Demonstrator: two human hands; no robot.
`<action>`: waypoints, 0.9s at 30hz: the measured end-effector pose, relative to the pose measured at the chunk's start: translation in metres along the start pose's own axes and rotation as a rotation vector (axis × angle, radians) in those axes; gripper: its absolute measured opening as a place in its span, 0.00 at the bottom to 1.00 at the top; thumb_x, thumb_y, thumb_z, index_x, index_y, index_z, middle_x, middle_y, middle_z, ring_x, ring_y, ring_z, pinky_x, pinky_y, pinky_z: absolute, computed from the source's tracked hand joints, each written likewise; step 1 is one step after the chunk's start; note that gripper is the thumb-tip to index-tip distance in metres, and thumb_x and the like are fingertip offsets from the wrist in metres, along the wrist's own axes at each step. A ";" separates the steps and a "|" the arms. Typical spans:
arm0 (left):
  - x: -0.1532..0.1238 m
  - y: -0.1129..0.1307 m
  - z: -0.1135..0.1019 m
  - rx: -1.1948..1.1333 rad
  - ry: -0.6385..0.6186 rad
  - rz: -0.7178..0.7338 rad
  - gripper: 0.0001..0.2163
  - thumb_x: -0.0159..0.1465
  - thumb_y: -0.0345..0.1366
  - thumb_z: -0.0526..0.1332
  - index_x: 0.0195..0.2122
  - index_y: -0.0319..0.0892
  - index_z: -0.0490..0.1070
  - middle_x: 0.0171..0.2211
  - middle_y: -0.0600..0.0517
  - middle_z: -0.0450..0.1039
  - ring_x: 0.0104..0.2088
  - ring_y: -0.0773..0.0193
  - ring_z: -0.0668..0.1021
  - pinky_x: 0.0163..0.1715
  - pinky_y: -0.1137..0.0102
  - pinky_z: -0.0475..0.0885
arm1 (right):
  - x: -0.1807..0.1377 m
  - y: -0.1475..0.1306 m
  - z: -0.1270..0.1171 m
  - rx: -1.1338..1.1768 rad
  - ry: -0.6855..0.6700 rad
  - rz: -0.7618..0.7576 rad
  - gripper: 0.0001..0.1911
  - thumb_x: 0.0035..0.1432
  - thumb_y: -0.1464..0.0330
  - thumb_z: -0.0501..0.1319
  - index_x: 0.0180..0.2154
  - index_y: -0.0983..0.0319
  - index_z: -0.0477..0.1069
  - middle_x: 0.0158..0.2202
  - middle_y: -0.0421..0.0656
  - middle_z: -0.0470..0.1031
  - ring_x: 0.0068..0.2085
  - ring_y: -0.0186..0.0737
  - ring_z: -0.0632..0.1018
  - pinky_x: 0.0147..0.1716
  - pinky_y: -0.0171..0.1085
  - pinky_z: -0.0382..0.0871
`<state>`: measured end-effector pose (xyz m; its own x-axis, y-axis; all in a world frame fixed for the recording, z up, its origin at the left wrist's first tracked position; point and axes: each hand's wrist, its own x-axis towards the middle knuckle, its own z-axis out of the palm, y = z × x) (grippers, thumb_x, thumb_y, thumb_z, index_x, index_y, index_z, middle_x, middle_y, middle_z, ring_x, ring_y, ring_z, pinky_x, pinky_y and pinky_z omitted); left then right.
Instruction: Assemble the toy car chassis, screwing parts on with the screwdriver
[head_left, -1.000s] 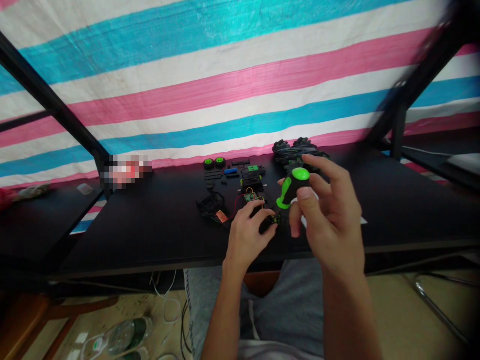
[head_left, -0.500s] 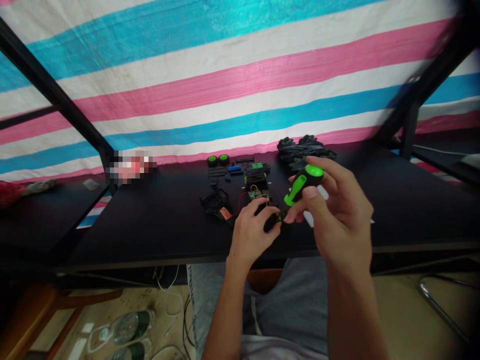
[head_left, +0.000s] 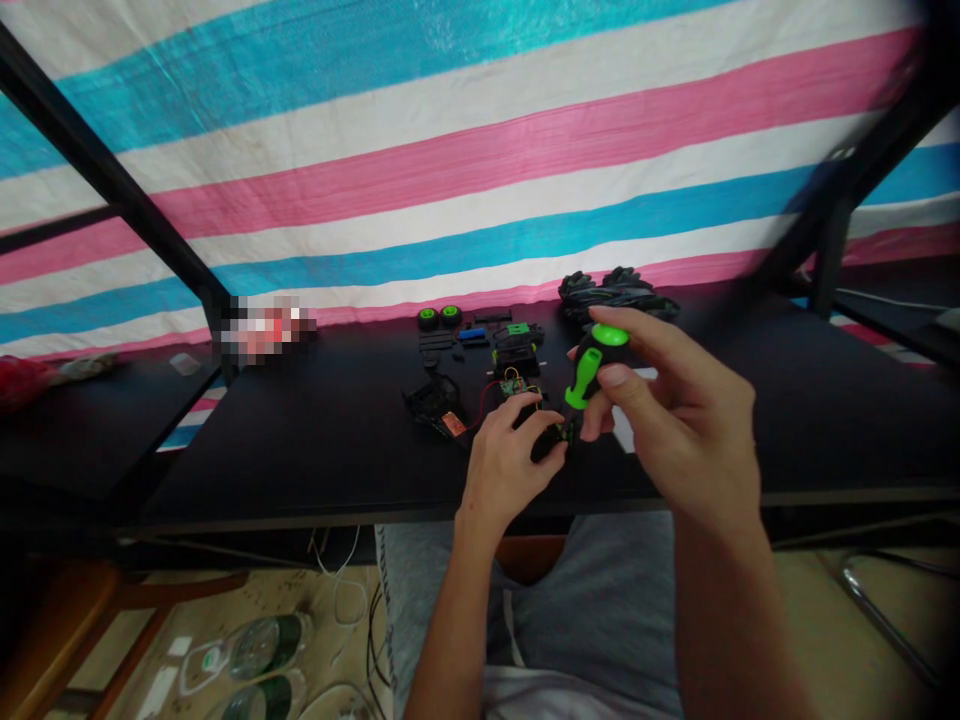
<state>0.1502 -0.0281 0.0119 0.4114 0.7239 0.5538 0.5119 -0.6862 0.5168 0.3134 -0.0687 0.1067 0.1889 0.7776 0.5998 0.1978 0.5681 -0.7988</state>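
My right hand [head_left: 686, 420] is closed round the stubby green-and-black handle of a screwdriver [head_left: 598, 368], held tilted with its lower end toward the part under my left hand. Its tip is too small to make out. Against the desk, my left hand [head_left: 504, 455] grips a dark toy-car chassis [head_left: 546, 445], mostly hidden by the fingers. Just beyond the fingertips shows a small green circuit board [head_left: 513, 386] with yellow and red wires. A red wire runs left to a black plastic part [head_left: 431, 400] with a copper-coloured patch [head_left: 454, 424].
Behind the hands lie two green-hubbed wheels [head_left: 439, 316], a blue cylinder [head_left: 472, 334] and a black block with a green top [head_left: 517, 345]. A dark heap [head_left: 615, 293] sits at the back of the black desk [head_left: 300, 450]. White paper [head_left: 624, 432] lies under my right hand.
The screwdriver handle has swung left and stands more upright, with my right hand turned along with it. My left hand keeps its grip in nearly the same place.
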 end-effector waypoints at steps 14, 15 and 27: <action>0.000 0.000 0.000 -0.019 -0.020 0.002 0.11 0.71 0.30 0.71 0.53 0.48 0.81 0.64 0.45 0.78 0.64 0.49 0.82 0.64 0.52 0.82 | 0.005 0.001 -0.006 -0.036 -0.096 -0.049 0.18 0.73 0.64 0.69 0.61 0.46 0.84 0.57 0.43 0.86 0.24 0.34 0.81 0.21 0.38 0.80; 0.000 -0.001 0.000 -0.021 -0.017 0.005 0.11 0.71 0.30 0.71 0.52 0.48 0.81 0.64 0.45 0.78 0.64 0.49 0.82 0.64 0.52 0.82 | 0.005 0.001 -0.005 -0.034 -0.107 -0.051 0.18 0.73 0.64 0.69 0.61 0.45 0.84 0.57 0.42 0.86 0.24 0.34 0.81 0.21 0.38 0.79; 0.001 -0.002 0.002 0.002 -0.019 0.018 0.07 0.71 0.32 0.71 0.49 0.47 0.81 0.63 0.44 0.79 0.62 0.48 0.83 0.63 0.53 0.82 | 0.013 -0.006 -0.008 -0.070 -0.277 -0.034 0.17 0.74 0.61 0.67 0.61 0.47 0.84 0.48 0.42 0.87 0.26 0.36 0.82 0.23 0.38 0.81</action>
<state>0.1512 -0.0263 0.0104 0.4347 0.7124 0.5510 0.5054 -0.6993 0.5054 0.3224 -0.0637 0.1198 -0.0868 0.8080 0.5828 0.2674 0.5824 -0.7676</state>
